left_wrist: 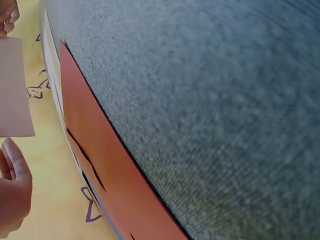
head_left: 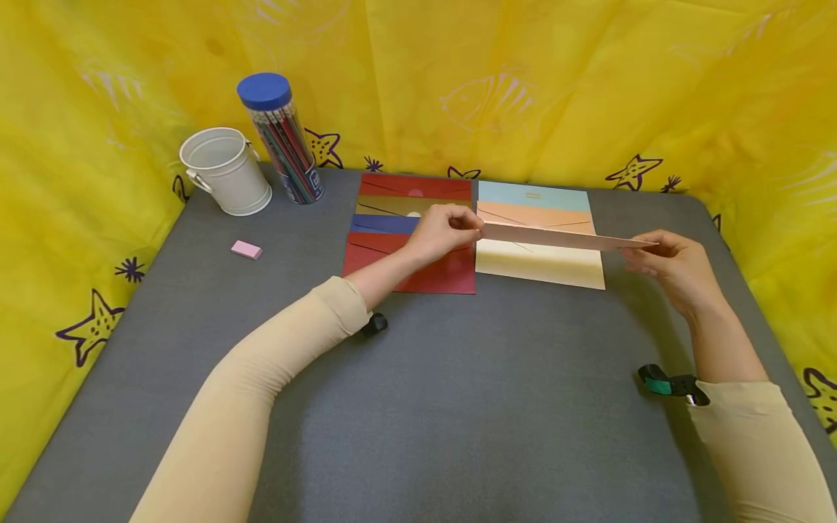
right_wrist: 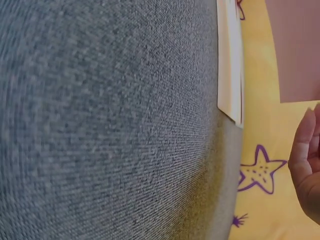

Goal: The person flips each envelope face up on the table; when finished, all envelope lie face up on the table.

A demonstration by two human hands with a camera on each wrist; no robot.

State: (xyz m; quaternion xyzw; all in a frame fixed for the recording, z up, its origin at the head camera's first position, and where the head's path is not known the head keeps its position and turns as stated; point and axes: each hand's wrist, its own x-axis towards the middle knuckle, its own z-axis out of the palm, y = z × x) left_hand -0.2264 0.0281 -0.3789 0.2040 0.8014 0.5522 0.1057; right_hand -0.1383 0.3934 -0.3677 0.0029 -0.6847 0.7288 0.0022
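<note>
A pink envelope (head_left: 556,237), seen nearly edge-on in the head view, is held level above the right column of envelopes. My left hand (head_left: 447,231) pinches its left end, and my right hand (head_left: 676,265) pinches the right end. Below it lie overlapping envelopes: light blue (head_left: 503,192), peach (head_left: 497,211) and cream (head_left: 543,267). The left column has a red envelope (head_left: 392,187), an olive one (head_left: 379,206), a blue one (head_left: 382,224) and a front red one (head_left: 451,280), partly behind my left hand and forearm. Both wrist views show the pink envelope's flat face (left_wrist: 12,90).
At the back left stand a white metal bucket (head_left: 232,181) and a clear tube of pencils (head_left: 284,145) with a blue lid. A pink eraser (head_left: 246,250) lies in front of the bucket. Yellow patterned cloth (head_left: 418,87) surrounds the grey table (head_left: 458,407).
</note>
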